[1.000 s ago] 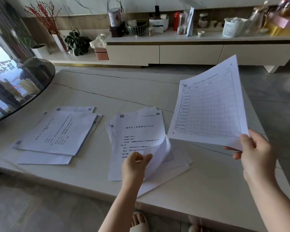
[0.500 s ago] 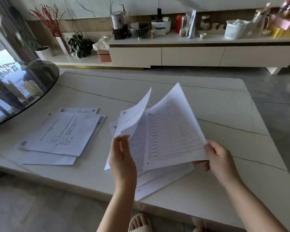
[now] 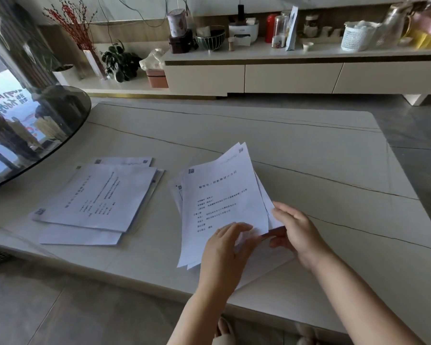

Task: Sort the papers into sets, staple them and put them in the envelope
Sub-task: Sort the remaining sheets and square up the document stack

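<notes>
A loose stack of printed white papers (image 3: 219, 200) lies in front of me near the front of the pale stone table (image 3: 296, 150), with a cover sheet on top. My left hand (image 3: 224, 252) grips the stack's lower edge, thumb on the cover sheet. My right hand (image 3: 294, 230) holds the stack's lower right corner, fingers under the sheets. A second pile of papers (image 3: 97, 200) lies flat on the table to the left, untouched. No stapler or envelope is in view.
A round dark glass tabletop (image 3: 35, 130) overhangs the table's left end. Beyond the table stands a long low cabinet (image 3: 284, 75) crowded with jars, a basket and plants. The table's front edge is close to my feet (image 3: 224, 332).
The table sheet that my right hand held up has come down onto the middle stack. My left hand lifted the cover sheet and laid it back on top. Both hands now hold the stack together.
</notes>
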Available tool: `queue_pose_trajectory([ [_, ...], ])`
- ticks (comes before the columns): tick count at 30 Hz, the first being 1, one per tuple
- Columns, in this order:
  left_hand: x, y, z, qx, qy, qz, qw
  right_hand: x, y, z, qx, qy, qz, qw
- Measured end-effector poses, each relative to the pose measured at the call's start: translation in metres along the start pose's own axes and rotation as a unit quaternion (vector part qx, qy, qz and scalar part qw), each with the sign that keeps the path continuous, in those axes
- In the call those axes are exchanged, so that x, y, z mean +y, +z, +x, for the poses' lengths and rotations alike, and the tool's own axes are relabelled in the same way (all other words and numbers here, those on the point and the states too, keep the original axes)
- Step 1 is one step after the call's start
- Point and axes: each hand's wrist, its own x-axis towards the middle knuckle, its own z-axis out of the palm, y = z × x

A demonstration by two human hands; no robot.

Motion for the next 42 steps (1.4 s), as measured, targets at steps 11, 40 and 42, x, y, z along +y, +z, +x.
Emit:
queue_pose_trajectory([
  [11,-0.01,-0.002,0.002,0.085,-0.135,-0.03,0.987,0.017,-0.039,0.02,0.107,-0.026,-0.346,0.932],
  [40,0.011,0.003,-0.001,0.01,-0.078,0.0,0.997,0.008,-0.042,0.0,0.116,-0.127,-0.638,0.751],
  [42,0.013,-0.001,0.0,0.048,-0.033,0.03,0.998,0.005,-0.044,0.0,0.117,-0.123,-0.58,0.796],
])
